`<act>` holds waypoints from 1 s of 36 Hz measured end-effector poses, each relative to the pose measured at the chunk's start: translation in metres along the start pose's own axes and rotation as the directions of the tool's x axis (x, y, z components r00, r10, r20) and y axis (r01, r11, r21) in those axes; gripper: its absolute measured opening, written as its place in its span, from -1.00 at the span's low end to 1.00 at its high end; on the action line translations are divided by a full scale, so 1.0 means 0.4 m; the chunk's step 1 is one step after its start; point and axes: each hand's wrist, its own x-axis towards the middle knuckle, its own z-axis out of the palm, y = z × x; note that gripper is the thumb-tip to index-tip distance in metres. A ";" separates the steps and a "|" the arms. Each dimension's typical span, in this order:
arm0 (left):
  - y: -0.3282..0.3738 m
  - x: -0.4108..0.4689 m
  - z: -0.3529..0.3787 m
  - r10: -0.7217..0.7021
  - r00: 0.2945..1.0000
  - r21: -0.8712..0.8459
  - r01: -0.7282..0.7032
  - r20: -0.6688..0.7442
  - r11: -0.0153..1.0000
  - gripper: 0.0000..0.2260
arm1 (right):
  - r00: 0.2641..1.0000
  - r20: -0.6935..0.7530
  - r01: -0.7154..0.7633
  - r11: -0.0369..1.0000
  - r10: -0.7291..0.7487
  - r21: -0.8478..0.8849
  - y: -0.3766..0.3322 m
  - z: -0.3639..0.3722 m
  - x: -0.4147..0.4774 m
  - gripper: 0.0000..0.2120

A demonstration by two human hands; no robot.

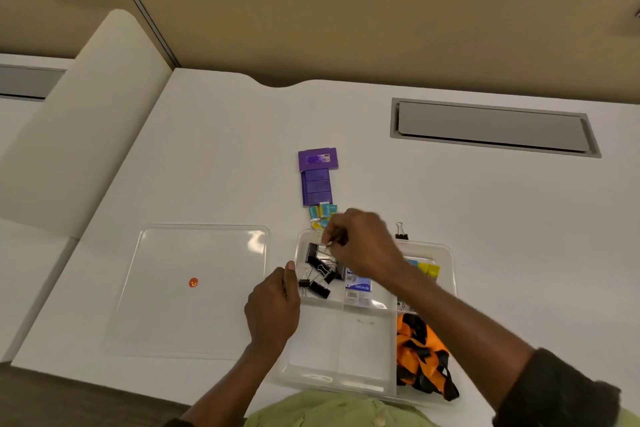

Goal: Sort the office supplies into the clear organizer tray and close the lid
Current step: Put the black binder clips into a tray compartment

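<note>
The clear organizer tray [349,350] lies on the white desk in front of me. Its far-left compartment holds several black binder clips [320,282]. My right hand [363,246] hovers over that compartment, fingertips pinched on a binder clip. My left hand [273,308] rests on the tray's left wall, fingers curled on the rim. A blue-and-white packet [358,288] sits in the middle compartment; yellow and blue small pieces [427,269] lie far right. An orange-and-black lanyard [420,357] fills the right compartment. The clear lid [194,288] lies flat to the left.
One black binder clip [401,231] stands on the desk behind the tray. Small teal and yellow packets [322,215] lie just beyond the tray, and a purple box [317,177] lies further back. A grey cable hatch [491,126] is at the far right.
</note>
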 end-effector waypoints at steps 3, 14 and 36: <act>-0.005 0.000 0.002 -0.013 1.000 0.022 0.013 0.008 1.000 -0.49 | 0.990 0.130 0.064 0.997 -0.057 -0.050 -0.026 0.057 -0.037 -0.77; -0.017 0.003 0.006 -0.028 0.999 0.057 0.027 0.022 0.998 -0.39 | 0.887 -0.216 -0.448 0.873 0.407 -0.194 0.196 -0.070 0.065 -0.61; -0.013 0.004 0.008 -0.063 0.998 0.050 0.061 0.030 0.997 -0.32 | 0.851 -0.022 -0.509 0.815 0.524 -0.277 0.260 0.009 0.180 -0.43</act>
